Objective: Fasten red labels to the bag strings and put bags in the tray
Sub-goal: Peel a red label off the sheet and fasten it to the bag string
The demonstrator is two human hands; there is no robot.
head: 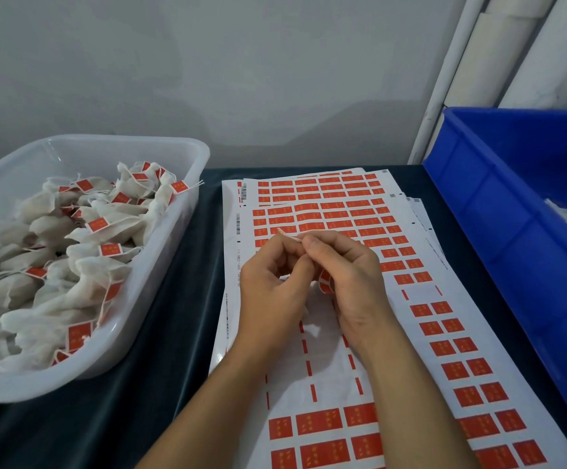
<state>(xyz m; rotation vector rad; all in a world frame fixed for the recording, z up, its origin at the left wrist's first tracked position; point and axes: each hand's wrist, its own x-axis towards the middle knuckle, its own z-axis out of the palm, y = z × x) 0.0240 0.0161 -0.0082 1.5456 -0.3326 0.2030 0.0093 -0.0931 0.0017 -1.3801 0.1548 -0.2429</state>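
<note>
My left hand [272,286] and my right hand [346,275] meet above the label sheets [461,336]. Between their fingertips they pinch a thin pale string [288,234], which sticks out up and to the left. A curled red label [325,281] shows under my right hand's fingers. The bag on that string is hidden by my hands. The clear plastic tray [160,282] at the left holds several white bags [82,275] with red labels on their strings.
Several sheets of red labels lie stacked on the dark tablecloth [180,333], with many spots in the near sheet's middle peeled bare. A blue plastic bin [498,211] stands at the right, something white inside. A grey wall lies behind.
</note>
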